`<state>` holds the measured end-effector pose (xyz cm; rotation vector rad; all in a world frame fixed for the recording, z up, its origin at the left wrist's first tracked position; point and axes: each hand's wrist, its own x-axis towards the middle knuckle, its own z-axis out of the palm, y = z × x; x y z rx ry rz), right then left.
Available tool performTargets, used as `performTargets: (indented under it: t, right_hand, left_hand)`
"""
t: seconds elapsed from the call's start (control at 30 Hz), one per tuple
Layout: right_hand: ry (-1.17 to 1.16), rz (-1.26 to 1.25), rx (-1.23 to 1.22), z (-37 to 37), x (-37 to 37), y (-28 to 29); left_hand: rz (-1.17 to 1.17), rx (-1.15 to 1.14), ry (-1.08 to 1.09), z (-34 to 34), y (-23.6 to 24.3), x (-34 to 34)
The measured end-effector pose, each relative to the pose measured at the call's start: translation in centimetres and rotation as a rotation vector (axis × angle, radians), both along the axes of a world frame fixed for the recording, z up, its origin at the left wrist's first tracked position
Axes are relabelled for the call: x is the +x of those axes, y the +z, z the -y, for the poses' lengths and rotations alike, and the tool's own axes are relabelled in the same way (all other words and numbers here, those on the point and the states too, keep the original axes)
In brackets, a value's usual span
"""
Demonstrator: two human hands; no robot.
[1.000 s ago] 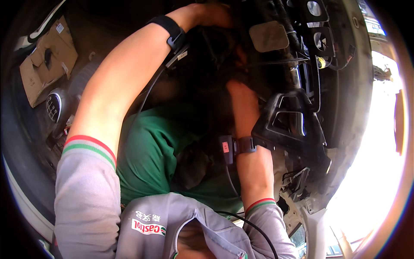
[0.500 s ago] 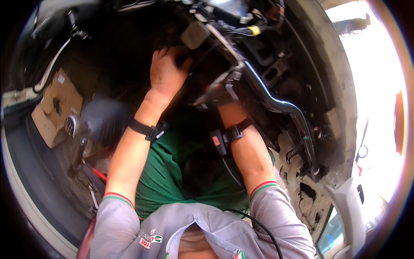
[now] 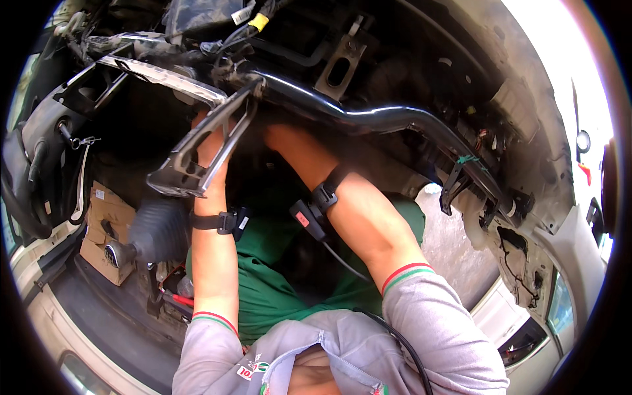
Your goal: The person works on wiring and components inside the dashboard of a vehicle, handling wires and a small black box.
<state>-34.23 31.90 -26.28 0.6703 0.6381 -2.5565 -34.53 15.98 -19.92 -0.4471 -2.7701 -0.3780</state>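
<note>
My left hand (image 3: 206, 148) reaches up behind an open metal bracket (image 3: 172, 185), which covers part of it. Its fingers disappear into the dark space beneath the dashboard frame. Just to the right, my right hand (image 3: 280, 136) goes in under a glossy black cross tube (image 3: 395, 116). Those fingers are lost in shadow too, so I cannot make out what either hand touches or holds. The bracket hangs from the frame near the left end of the tube, between my view and my left wrist.
At left stand a gear lever knob (image 3: 117, 255), its ribbed boot (image 3: 160, 230) and a cardboard piece (image 3: 104, 214). Wiring with yellow tape (image 3: 259, 23) runs above the frame. A slotted metal plate (image 3: 338, 71) rises behind the tube. My green trousers (image 3: 276, 263) fill the space below.
The view has shifted, bringing the tube and bracket farther left. My left hand, plainly visible before, is now partly behind the bracket. My right forearm slants farther left under the tube.
</note>
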Motion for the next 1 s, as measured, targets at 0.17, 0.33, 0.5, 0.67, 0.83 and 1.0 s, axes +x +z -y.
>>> performTargets:
  t: [0.17, 0.33, 0.5, 0.67, 0.83, 1.0]
  right_hand:
    - [-0.033, -0.02, 0.035, 0.1, -0.7, 0.1]
    - [-0.056, -0.025, 0.045, -0.5, -0.5, 0.4]
    - [-0.07, -0.037, 0.035, -1.3, -0.3, 0.7]
    - [-0.077, -0.048, 0.036, -1.1, -0.4, 1.3]
    - [-0.084, -0.065, 0.044, -1.7, -0.4, 1.6]
    - [-0.072, -0.088, 0.057, -1.9, -1.1, 1.8]
  left_hand:
    - [-0.217, -0.485, -0.119, 0.2, -0.2, -0.2]
    - [0.339, 0.168, -0.08, 1.0, 3.0, 1.4]
    - [0.482, 0.847, 0.085, 0.7, 2.8, 1.8]
    - [-0.049, -0.415, -0.195, 2.7, 1.1, 0.4]
    - [-0.474, -1.331, -0.36, 1.7, 3.6, 0.7]
    - [0.358, 0.39, -0.001, 1.6, 3.6, 1.7]
